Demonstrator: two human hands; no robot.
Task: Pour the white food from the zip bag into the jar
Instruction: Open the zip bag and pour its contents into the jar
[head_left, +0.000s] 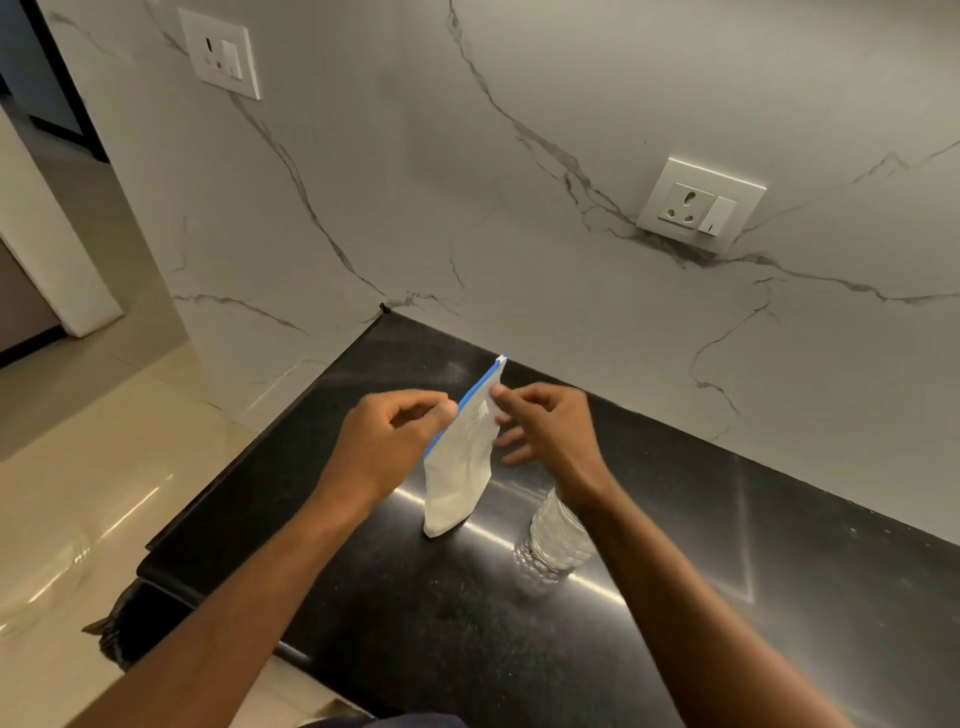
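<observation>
A clear zip bag with a blue zip strip along its top holds white food and stands upright, its bottom on the black counter. My left hand pinches the bag's top edge from the left. My right hand pinches the top edge from the right, its other fingers spread loosely. A clear ribbed plastic jar with white content stands on the counter just right of the bag, partly hidden behind my right forearm. Its mouth is hidden.
A marble wall rises behind the counter, with one socket plate at the right and another at the upper left. The counter's left edge drops to a glossy tiled floor.
</observation>
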